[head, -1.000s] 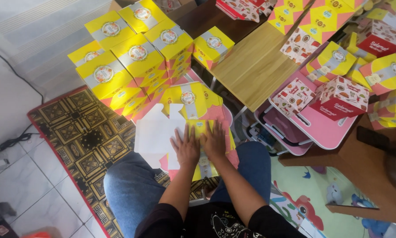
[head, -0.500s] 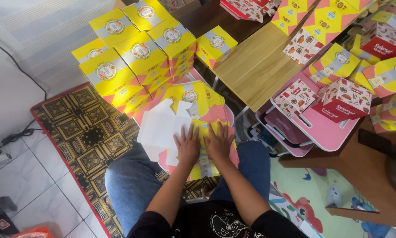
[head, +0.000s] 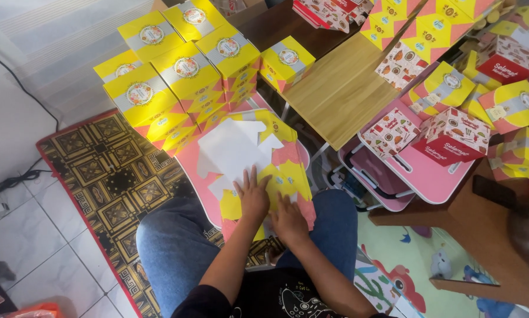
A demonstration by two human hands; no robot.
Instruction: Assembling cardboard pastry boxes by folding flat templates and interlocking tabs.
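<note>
A flat, unfolded cardboard box sheet (head: 279, 159), yellow and pink outside and white inside, lies on a small pink table (head: 188, 156) in front of my knees. My left hand (head: 252, 197) presses flat on the sheet where the white flap meets the yellow part, fingers spread. My right hand (head: 288, 222) rests on the sheet's near yellow and pink edge, fingers curled down onto it. Both hands touch the sheet side by side.
A stack of folded yellow boxes (head: 182, 76) stands behind the sheet at the left. A wooden tabletop (head: 341, 94) is at the centre, a pink folding table (head: 429, 174) with red and white boxes (head: 453, 138) to the right. A patterned rug (head: 108, 176) covers the tiled floor.
Both hands have slid a little toward me and to the right on the sheet. The sheet's white flap now lies more exposed.
</note>
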